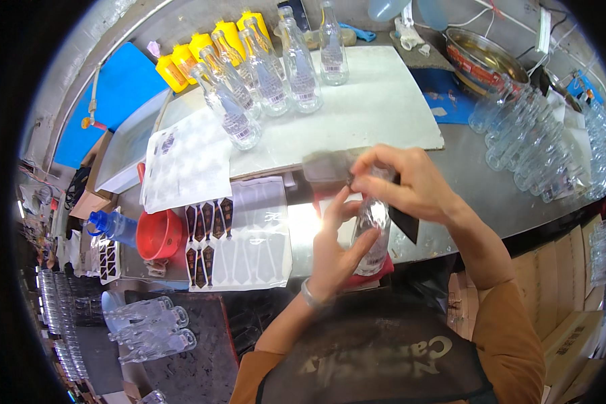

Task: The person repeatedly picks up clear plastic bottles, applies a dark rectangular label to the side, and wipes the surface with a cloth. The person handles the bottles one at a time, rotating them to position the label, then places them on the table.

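In front of me a clear glass bottle [370,256] stands on a small red cloth [385,268] at the table's near edge. My left hand [335,249] is closed around its left side, the thumb across its front. Over the upper part of the bottle, my right hand [411,183] has its thumb and fingers bent together close to the left fingertips; what they pinch is too blurred to make out. Below the right palm shows a dark, flat, pointed piece [404,225]. Tie-shaped dark labels [209,222] lie on a backing sheet [262,252] to the left.
Several clear bottles [269,84] stand on a white board [377,87], with yellow bottles [172,73] behind. A red bowl [160,236] sits left of the sheets. More glass bottles lie in rows [528,138] at right and on a lower surface [158,330] at left. Cardboard boxes [552,276] fill the lower right.
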Motion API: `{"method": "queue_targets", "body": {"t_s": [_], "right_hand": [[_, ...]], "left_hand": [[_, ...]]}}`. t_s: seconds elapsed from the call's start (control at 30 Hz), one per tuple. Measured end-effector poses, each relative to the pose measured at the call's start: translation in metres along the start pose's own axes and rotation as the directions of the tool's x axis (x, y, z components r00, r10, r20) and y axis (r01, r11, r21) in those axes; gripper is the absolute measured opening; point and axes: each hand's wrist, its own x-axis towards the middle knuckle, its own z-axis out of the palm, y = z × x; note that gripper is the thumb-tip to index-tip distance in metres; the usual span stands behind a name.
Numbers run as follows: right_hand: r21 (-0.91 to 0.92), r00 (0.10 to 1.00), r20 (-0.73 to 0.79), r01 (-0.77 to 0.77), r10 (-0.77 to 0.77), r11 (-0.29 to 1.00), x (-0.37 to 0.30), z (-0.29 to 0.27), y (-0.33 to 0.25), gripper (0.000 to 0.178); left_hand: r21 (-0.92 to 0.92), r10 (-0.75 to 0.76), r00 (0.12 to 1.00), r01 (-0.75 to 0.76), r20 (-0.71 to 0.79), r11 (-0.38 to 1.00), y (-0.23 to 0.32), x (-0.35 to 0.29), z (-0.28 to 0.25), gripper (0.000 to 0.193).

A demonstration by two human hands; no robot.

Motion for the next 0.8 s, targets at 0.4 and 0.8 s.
{"method": "queue_targets", "body": {"t_s": [0.4, 0.8], "right_hand": [[-0.413, 0.889, -0.442, -0.084, -0.119, 0.907, 0.167, -0.132, 0.031, 0.030], [-0.609, 0.886, -0.453, -0.226, -0.100, 0.760, 0.260, -0.156, 0.144, 0.074]], "left_hand": [[-0.097, -0.067, 0.986, 0.053, -0.153, 0.994, -0.012, 0.004, -0.040, 0.062], [-0.078, -0.156, 0.977, 0.145, -0.146, 0.986, -0.041, 0.016, -0.058, 0.056]]}}
